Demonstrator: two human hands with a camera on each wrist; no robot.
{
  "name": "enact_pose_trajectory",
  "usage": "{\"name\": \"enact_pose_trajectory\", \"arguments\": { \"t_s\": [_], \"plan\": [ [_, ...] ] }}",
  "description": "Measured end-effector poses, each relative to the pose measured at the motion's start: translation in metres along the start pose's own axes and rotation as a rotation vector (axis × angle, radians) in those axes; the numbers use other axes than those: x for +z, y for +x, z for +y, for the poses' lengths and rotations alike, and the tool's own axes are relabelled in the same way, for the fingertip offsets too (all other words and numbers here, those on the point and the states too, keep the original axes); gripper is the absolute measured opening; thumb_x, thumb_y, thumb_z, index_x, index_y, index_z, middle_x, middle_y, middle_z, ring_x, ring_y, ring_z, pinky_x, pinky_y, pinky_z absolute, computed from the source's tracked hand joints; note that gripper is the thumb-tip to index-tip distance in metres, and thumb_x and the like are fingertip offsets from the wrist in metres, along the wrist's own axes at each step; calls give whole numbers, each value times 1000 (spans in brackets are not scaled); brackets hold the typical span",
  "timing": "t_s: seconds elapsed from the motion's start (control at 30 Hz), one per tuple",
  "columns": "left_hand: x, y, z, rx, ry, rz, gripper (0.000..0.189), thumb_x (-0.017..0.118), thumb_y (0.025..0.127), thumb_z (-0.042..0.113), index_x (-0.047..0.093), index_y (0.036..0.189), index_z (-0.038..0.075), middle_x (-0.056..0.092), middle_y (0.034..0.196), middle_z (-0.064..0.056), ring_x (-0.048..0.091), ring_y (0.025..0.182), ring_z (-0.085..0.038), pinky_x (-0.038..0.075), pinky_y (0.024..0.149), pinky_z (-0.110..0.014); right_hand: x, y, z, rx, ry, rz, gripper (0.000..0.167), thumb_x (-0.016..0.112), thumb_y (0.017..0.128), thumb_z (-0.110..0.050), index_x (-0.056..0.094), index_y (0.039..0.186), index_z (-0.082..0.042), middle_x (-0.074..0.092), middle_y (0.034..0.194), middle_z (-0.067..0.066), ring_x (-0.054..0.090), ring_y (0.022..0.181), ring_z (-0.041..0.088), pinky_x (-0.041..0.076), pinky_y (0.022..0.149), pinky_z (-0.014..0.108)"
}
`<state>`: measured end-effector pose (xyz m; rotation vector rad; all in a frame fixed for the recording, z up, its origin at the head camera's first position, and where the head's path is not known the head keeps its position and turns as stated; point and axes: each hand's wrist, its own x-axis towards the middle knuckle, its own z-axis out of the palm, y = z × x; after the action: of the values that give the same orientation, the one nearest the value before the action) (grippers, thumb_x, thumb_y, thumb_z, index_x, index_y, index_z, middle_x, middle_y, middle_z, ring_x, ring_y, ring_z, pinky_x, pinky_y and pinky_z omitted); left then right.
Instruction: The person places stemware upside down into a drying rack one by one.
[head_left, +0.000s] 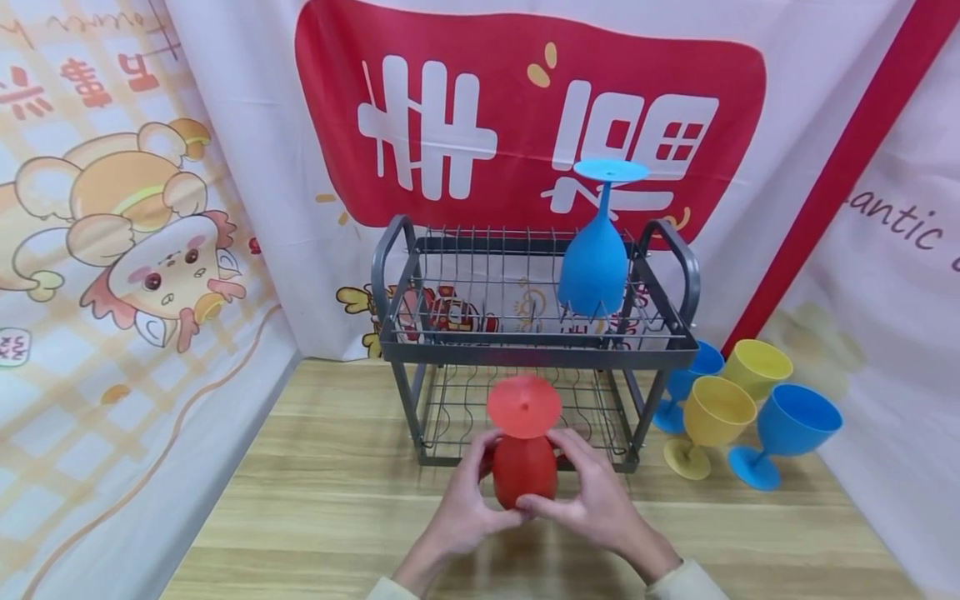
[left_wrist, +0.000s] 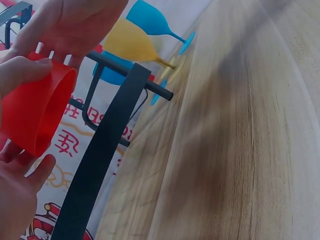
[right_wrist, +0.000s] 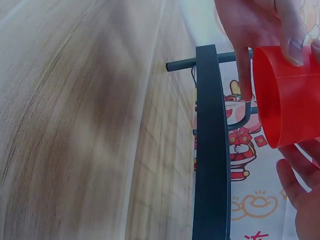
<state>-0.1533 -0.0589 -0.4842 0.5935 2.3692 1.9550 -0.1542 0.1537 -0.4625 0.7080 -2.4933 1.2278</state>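
Note:
Between both hands a red goblet (head_left: pixel 525 475) is held upside down, its round foot on top and its rim facing the table. My left hand (head_left: pixel 468 500) grips it from the left, thumb in front and fingers behind. On the other side my right hand (head_left: pixel 592 500) grips the bowl the same way. Both wrist views show the red goblet (left_wrist: pixel 37 110) raised off the table with its open mouth downward. Just behind the hands stands a dark two-tier dish rack (head_left: pixel 540 357). Upside down on its top tier, at the right, sits a blue goblet (head_left: pixel 594 262).
Right of the rack several goblets stand upright: a front blue goblet (head_left: pixel 797 421), a front yellow goblet (head_left: pixel 718 412), a rear yellow goblet (head_left: pixel 759 367) and a rear blue goblet (head_left: pixel 686 379). Printed cloth (head_left: pixel 247 167) hangs behind and at the sides of the wooden table (head_left: pixel 322 500).

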Motion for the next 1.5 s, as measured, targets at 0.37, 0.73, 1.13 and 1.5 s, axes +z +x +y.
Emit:
{"name": "enact_pose_trajectory", "arguments": {
  "t_s": [0.37,0.73,1.13,1.5],
  "plan": [
    [-17,-1,0,90,39,40,85,92,78,9,51,150,29,60,150,1,59,138,-24,50,118,-40,-3,0,5,19,7,-4,80,94,78,-45,55,147,-32,66,136,-10,67,116,12,66,88,36],
    [-85,18,57,184,-252,723,35,66,93,-11,59,126,-4,67,120,-8,64,115,-19,55,102,-21,-22,-13,21,145,0,32,81,94,79,-45,54,148,-35,66,140,-8,67,118,15,64,88,31],
    [-122,55,111,357,-189,624,58,71,98,9,52,153,11,58,152,-2,52,142,-20,40,122,-42,-79,-42,45,268,-166,72,88,96,78,-36,51,152,-19,64,143,4,63,122,26,58,84,20],
    [-121,76,120,342,-106,560,72,70,100,21,37,164,19,58,155,9,51,146,-22,41,124,-50,-131,-66,71,327,-259,141,89,98,74,-25,52,149,-10,67,134,15,59,110,8,55,72,12]
  ]
}}
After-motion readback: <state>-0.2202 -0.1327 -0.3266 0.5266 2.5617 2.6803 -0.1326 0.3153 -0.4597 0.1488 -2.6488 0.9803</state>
